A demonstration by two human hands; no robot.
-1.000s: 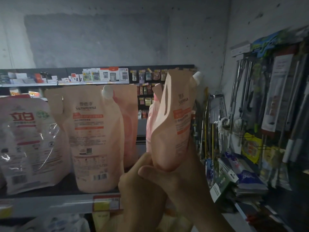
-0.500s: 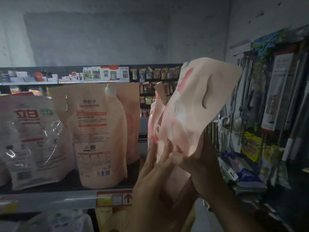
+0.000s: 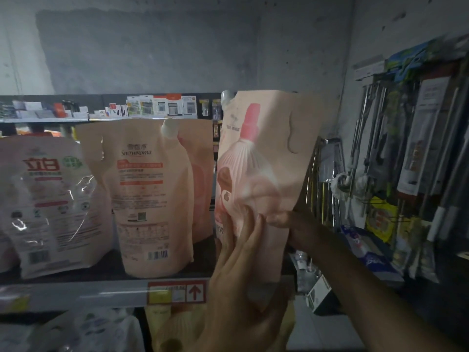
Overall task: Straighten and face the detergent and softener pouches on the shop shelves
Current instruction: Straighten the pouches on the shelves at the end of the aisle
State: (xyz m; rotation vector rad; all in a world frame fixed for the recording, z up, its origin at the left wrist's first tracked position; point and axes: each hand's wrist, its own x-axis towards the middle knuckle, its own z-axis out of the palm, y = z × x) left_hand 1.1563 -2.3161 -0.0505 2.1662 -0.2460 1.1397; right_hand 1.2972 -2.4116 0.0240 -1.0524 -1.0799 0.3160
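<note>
The head view showed both hands raised at the right end of the shelf (image 3: pixel 76 292), working one peach pouch (image 3: pixel 264 158). The left hand (image 3: pixel 238 283) reached up from below, its palm and spread fingers (image 3: pixel 250 224) pressed flat on the pouch's lower front, a laid-on grip and no pinch. The right hand (image 3: pixel 291 222) came in from the right, forearm slanting down to the frame's lower right corner; its thumb lay across the pouch's right edge and the other fingers were hidden behind the film, so it clasped that edge. The pouch stood nearly upright with its printed front turned outward, its base hidden behind the left hand, so contact with the shelf could not be judged.

To its left a second peach pouch (image 3: pixel 152 199) stood near the front edge with its text-and-barcode side showing and a round white cap (image 3: pixel 169 128) at its top corner, a third peach pouch (image 3: pixel 203 179) half hidden behind it. Farther left stood a glossy, crinkled white pouch (image 3: pixel 48 207) with red characters. The pouches were soft film, matte peach and rounded at the base. A red-arrow price label (image 3: pixel 177 292) sat on the shelf's front rail; its print was too blurred to read. Goods hanging at the far right were dim and indistinct.
</note>
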